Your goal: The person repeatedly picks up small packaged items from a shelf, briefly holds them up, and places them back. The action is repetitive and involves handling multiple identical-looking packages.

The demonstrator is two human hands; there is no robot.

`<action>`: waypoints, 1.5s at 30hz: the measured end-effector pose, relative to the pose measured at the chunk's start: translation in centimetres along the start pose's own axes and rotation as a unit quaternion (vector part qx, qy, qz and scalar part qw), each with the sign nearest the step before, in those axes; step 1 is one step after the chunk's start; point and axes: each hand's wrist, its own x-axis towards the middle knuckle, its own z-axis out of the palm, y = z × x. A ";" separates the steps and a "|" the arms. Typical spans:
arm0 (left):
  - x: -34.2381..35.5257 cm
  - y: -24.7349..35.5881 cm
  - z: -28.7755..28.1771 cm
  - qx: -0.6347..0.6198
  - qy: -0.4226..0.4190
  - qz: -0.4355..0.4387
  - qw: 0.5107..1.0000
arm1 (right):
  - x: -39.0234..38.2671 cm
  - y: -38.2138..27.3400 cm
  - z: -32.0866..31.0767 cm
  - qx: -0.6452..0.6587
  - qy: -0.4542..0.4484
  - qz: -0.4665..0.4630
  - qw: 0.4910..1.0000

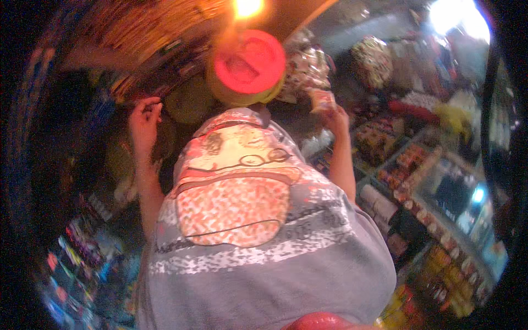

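My right hand (335,118) grips a small red-and-cream packet (322,100), which sticks up above the fingers. Its exact contents cannot be made out. On the other side, my left hand (145,118) is raised beside a dark area, fingers loosely bent and apart, with nothing visible in them. Between the two hands, farther off, stands a round yellowish jar (220,82) with a bright red lid (264,52). Shiny pale packets (308,69) lie bunched just right of the jar, close to the packet in my right hand.
At right, trays of small packaged goods (407,159) stand beside a glass-topped case (456,187). A filled patterned bag (372,60) is at the far right. Colourful blurred goods (93,253) crowd the lower left. A bright lamp (248,6) glows at the top.
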 end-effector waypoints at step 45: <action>-3.7 3.9 -12.4 0.005 0.153 0.168 0.974 | -16.7 -22.1 46.2 -0.255 -0.527 -0.407 0.701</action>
